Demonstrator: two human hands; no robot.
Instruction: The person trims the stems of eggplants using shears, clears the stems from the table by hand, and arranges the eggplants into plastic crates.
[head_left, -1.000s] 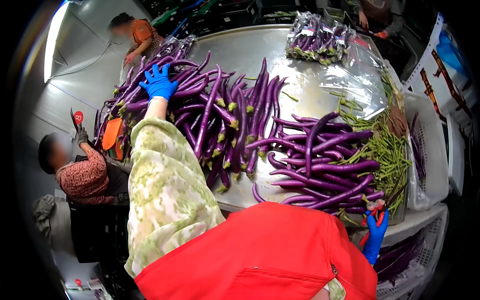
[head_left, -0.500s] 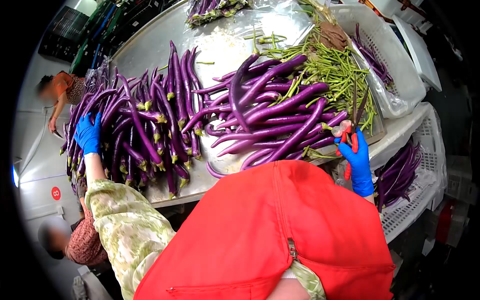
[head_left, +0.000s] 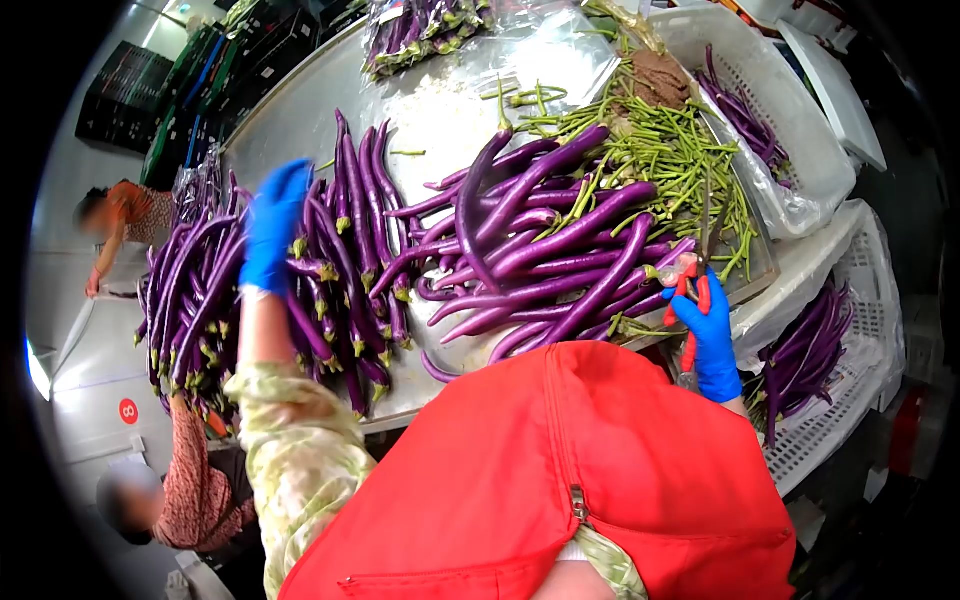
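Gripping red-handled scissors (head_left: 703,292), the right hand (head_left: 715,345) is at the near right edge of the surface (head_left: 285,125). The blurred left hand (head_left: 272,228) is over the left eggplants (head_left: 190,290), fingers together; I cannot tell whether it holds any. The right eggplants (head_left: 570,250) lie beside green stems (head_left: 690,150).

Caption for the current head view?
Left gloved hand above heaped eggplants, right hand with red-handled scissors beside green stems.
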